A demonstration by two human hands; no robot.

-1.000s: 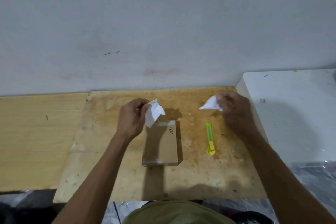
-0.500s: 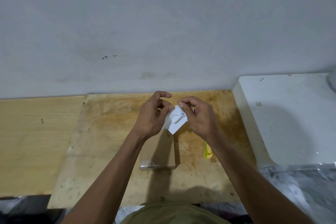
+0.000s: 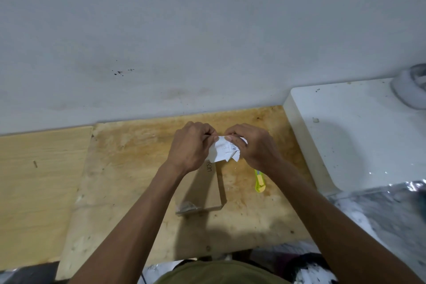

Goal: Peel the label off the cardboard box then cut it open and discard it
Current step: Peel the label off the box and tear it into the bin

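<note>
A flat brown cardboard box point(image 3: 208, 189) lies on the stained plywood board point(image 3: 129, 168), partly hidden under my left forearm. Above its far end I hold the torn white label pieces point(image 3: 224, 150) bunched together, a barcode showing on one. My left hand point(image 3: 192, 145) pinches them from the left and my right hand point(image 3: 253, 145) from the right, the fingertips of both meeting on the paper. A yellow-green utility knife point(image 3: 260, 182) lies on the board to the right of the box, its far end hidden under my right wrist.
A grey wall rises right behind the board. A paler wooden panel point(image 3: 39, 180) adjoins on the left. A white raised surface point(image 3: 359, 136) stands to the right, with a pale round object point(image 3: 412, 87) at its far corner. Crinkled silver plastic point(image 3: 391, 219) lies at the lower right.
A second ago my hands were apart, each holding one torn label piece. They came together over the box's far end and now press the pieces into one bunch.
</note>
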